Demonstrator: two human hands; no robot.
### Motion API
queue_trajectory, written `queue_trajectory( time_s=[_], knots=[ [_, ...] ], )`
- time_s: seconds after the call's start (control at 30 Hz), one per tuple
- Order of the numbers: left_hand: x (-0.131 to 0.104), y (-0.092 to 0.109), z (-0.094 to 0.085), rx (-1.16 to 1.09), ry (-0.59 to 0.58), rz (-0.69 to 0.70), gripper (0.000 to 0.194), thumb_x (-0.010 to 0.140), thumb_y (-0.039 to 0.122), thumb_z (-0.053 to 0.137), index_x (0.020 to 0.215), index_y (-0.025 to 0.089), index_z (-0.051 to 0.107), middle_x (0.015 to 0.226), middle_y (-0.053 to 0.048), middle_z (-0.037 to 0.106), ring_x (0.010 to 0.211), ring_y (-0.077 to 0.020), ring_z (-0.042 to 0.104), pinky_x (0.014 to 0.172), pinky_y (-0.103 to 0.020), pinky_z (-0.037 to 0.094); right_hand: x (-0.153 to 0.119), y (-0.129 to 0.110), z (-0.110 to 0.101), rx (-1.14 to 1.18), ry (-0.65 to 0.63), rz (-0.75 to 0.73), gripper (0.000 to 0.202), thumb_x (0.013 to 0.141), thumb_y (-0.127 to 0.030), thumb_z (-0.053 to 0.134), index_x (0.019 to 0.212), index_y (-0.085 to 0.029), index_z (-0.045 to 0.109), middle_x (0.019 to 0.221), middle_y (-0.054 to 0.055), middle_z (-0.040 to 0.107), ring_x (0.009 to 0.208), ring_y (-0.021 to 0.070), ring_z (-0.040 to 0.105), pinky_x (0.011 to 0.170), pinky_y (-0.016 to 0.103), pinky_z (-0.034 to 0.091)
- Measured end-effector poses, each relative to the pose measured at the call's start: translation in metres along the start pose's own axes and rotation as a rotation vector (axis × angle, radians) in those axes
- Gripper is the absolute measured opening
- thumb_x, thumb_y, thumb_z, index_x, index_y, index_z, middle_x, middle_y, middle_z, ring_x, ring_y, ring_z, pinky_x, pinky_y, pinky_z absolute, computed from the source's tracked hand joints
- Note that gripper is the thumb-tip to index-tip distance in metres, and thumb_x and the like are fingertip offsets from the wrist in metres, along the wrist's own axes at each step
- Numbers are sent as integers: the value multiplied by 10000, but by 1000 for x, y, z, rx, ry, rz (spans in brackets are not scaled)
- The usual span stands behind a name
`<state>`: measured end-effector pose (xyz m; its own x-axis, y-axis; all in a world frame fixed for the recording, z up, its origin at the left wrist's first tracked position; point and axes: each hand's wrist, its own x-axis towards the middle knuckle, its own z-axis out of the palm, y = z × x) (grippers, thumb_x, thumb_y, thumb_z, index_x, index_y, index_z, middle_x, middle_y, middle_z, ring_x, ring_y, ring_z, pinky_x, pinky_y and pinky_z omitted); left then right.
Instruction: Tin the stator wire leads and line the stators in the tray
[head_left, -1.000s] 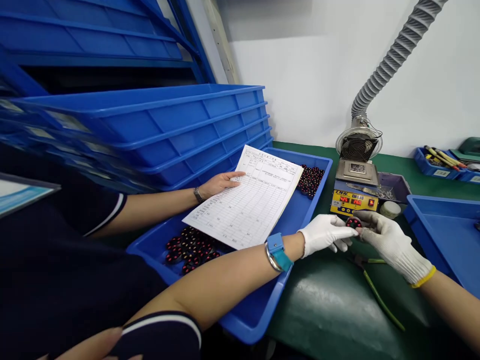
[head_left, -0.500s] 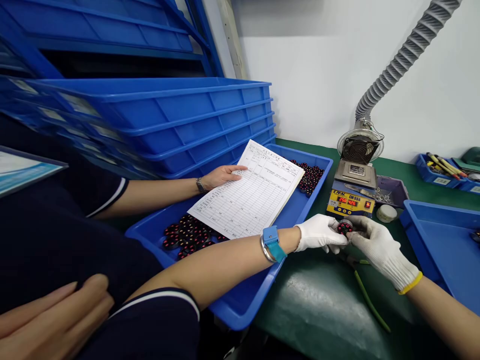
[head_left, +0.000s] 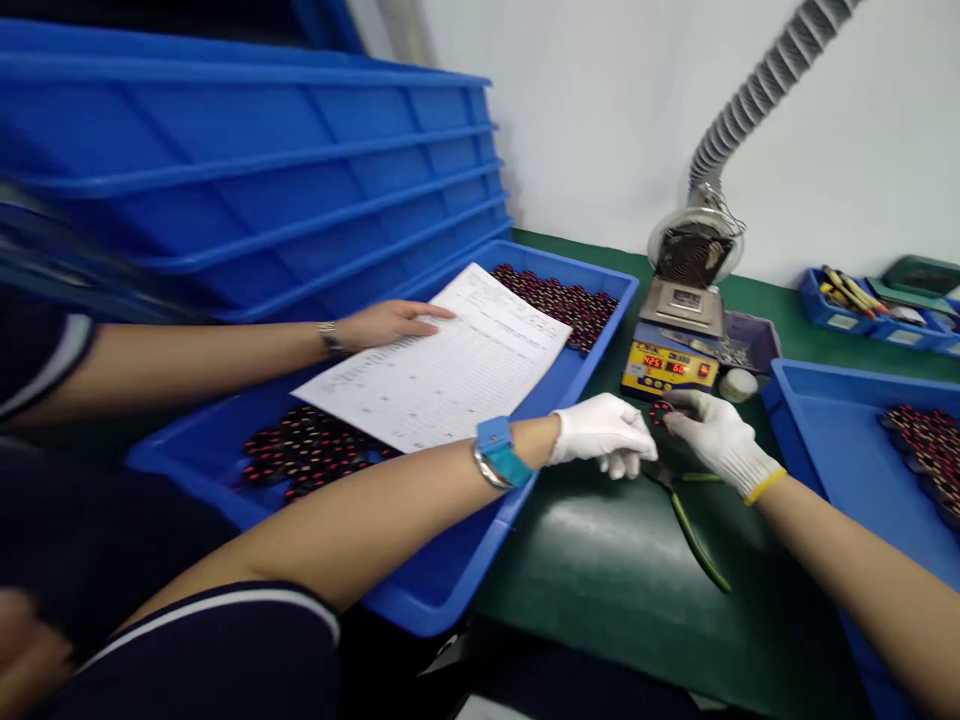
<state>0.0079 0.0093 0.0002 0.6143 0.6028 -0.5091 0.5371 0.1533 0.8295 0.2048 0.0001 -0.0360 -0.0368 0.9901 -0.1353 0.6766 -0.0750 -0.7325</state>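
Note:
My right hand (head_left: 709,432), in a white knit glove with a yellow cuff, pinches a small round black-and-red motor (head_left: 660,412) in front of the yellow soldering unit. To the left of it is my left hand (head_left: 606,436), also gloved, with its fingers curled and pressed together. Whatever those fingers may hold is too small or hidden. The two hands are apart. Pliers with green handles (head_left: 697,545) lie on the green table just below them.
Another person's hand (head_left: 397,325) holds a printed form (head_left: 457,370) over a blue tray (head_left: 450,605) of similar motors. Behind the hands stands a yellow unit with red digits (head_left: 667,370). A second blue tray (head_left: 855,430) with motors is at right; stacked blue crates (head_left: 300,180) rise at left.
My left hand has let go of the motor and moved left from it; my right hand alone keeps it. The view has turned right. The other person's form is held flatter.

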Motion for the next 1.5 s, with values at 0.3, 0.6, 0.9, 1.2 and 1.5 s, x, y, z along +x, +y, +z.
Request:
queue_trajectory(
  time_s=[0.3,0.6,0.9,1.2,1.5],
  knots=[
    [-1,-11,5,596,-275,-179,212,683,415,623,653,206,616,555,-4,644,461,-155,523,465,-266,340,10,-4,-6,-290,-142,54,333,799,-383,576,1073,-271,729,1016,25,717,1009,253,653,857,335,511],
    [3,-11,3,663,-269,-168,316,741,518,552,648,217,536,592,8,594,505,-148,464,497,-290,286,13,-1,-14,-350,-104,58,338,881,-373,477,1127,-273,687,1161,35,674,1119,289,601,918,407,488],
    [1,12,10,609,-224,-187,460,839,617,370,755,191,522,667,-28,644,556,-158,573,558,-268,444,-70,-18,-67,-235,34,-22,364,954,-348,448,1281,-261,580,1220,-3,618,1088,179,608,893,267,480],
    [-14,98,244,714,-16,399,585,757,601,603,1261,307,551,1378,-12,585,1304,-270,503,1131,-309,357,-398,93,-137,85,923,456,339,911,-337,485,1181,-169,604,1155,95,633,1022,181,634,912,302,511],
    [-37,139,385,1359,-355,344,331,932,293,481,1246,249,576,1170,-82,668,1086,-277,643,937,-442,509,-722,137,77,482,1103,1624,363,815,-445,475,1013,-235,695,1056,136,703,1062,355,655,942,496,514]
  ],
)
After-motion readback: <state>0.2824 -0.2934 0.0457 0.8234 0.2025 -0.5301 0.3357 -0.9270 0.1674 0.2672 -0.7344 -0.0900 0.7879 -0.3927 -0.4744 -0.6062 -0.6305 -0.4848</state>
